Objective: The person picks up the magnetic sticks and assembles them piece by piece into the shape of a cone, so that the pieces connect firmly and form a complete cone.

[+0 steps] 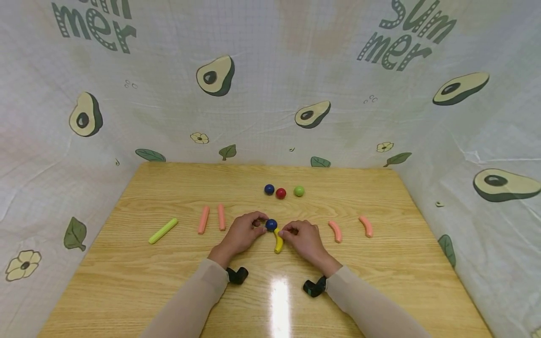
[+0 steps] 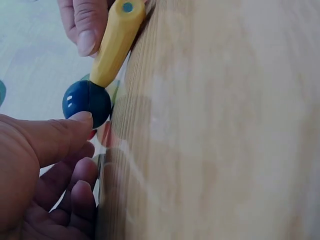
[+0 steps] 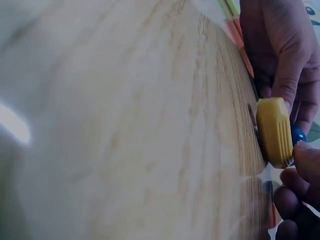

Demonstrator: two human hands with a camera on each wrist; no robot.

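My left hand [image 1: 243, 233] pinches a blue ball [image 1: 271, 225] between thumb and fingers, just above the table's middle. A short, curved yellow rod [image 1: 278, 242] is held by my right hand [image 1: 305, 238]. One end of the rod touches the ball, as the left wrist view shows with the ball [image 2: 75, 102] against the rod [image 2: 116, 47]. A small blue-green dot marks the rod's other end. In the right wrist view the rod [image 3: 274, 132] hides much of the ball.
Behind the hands lie a second blue ball [image 1: 269, 189], a red ball [image 1: 281, 193] and a green ball [image 1: 299, 190]. To the left are a yellow-green straight rod [image 1: 163, 231] and two pink straight rods [image 1: 204, 219]. Two pink curved rods [image 1: 335, 231] lie right on the wooden table [image 1: 169, 291].
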